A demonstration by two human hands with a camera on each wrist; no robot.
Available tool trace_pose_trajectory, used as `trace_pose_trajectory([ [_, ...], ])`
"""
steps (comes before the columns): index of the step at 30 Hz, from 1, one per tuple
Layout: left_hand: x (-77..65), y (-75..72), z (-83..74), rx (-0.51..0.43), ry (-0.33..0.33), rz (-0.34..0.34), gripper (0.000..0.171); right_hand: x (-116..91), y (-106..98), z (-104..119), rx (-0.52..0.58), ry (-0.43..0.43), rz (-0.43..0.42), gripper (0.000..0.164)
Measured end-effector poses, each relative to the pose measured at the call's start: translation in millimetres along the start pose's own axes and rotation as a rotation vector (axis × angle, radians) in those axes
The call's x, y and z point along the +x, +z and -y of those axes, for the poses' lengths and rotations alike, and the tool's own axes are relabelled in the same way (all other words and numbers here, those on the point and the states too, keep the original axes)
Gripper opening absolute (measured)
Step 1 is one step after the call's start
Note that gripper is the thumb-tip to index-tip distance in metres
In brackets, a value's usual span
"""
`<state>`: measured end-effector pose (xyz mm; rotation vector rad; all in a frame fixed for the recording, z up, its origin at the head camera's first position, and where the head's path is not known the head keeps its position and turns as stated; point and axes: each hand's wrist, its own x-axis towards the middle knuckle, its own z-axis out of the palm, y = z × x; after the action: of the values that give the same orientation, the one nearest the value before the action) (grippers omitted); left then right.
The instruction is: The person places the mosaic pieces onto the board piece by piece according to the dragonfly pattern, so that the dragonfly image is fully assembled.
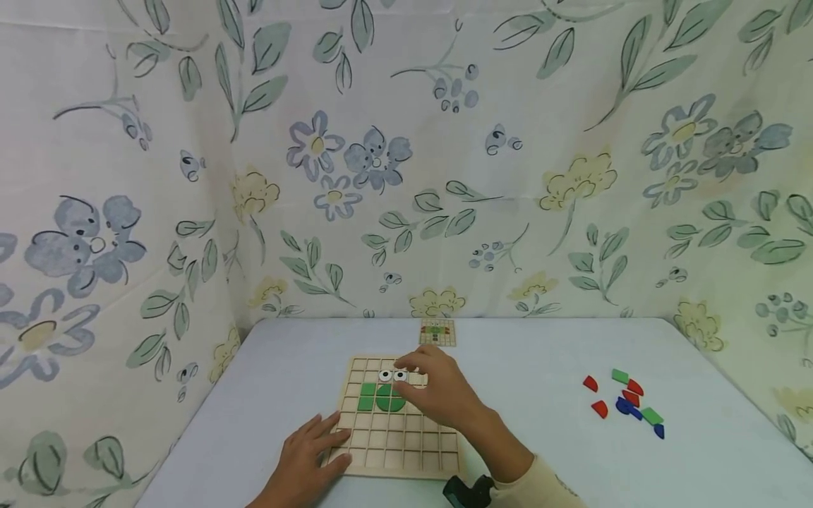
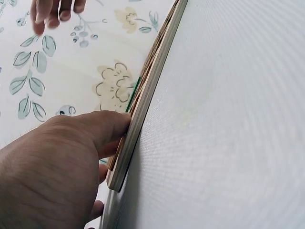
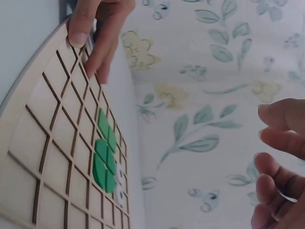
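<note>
A wooden grid board (image 1: 396, 462) lies on the table in front of me. Green pieces (image 1: 366, 396) fill several of its cells, some square and some rounded into a circle shape. Two white eye pieces (image 1: 384, 376) with black pupils sit just above the circle. My left hand (image 1: 311, 451) rests at the board's left edge, its thumb (image 2: 112, 125) touching the rim in the left wrist view. Raised over the board near the eyes is my right hand (image 1: 438, 386). In the right wrist view its fingers (image 3: 274, 138) are loosely bent, with nothing visible between them.
Loose red, green and blue pieces (image 1: 630, 399) lie scattered on the right side of the white table (image 1: 527, 437). A small patterned card (image 1: 437, 332) is at the back edge. Behind hangs a floral cloth (image 1: 394, 268).
</note>
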<state>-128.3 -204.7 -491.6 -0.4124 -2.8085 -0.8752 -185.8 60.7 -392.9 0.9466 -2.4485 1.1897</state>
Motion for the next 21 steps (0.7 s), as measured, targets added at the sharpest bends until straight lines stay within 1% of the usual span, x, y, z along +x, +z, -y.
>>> trace_pose_trajectory([
  [3, 0.6, -0.1, -0.4, -0.01, 0.0, 0.004, 0.042, -12.2, -15.4, -0.7, -0.003, -0.037, -0.027, 0.025],
  [5, 0.7, -0.6, -0.9, -0.011, -0.011, 0.013, 0.043, -20.2, -25.0, -1.6, -0.012, -0.055, -0.037, 0.026],
  [8, 0.7, -1.5, -1.6, -0.01, -0.019, 0.016, 0.043, -30.2, -40.8, -1.7, -0.032, -0.062, -0.061, 0.027],
  [13, -0.2, -2.5, -3.4, -0.021, 0.013, 0.007, 0.042, -44.6, -71.3, -4.6, -0.098, -0.045, -0.12, 0.031],
  [16, -0.8, -2.1, -3.3, -0.022, 0.022, 0.005, 0.041, -52.4, -89.1, -12.5, -0.155, -0.034, -0.153, 0.032],
  [21, -1.2, -1.5, -1.4, -0.01, 0.037, -0.007, 0.041, -64.8, -114.8, -32.8, -0.225, -0.012, -0.186, 0.035],
])
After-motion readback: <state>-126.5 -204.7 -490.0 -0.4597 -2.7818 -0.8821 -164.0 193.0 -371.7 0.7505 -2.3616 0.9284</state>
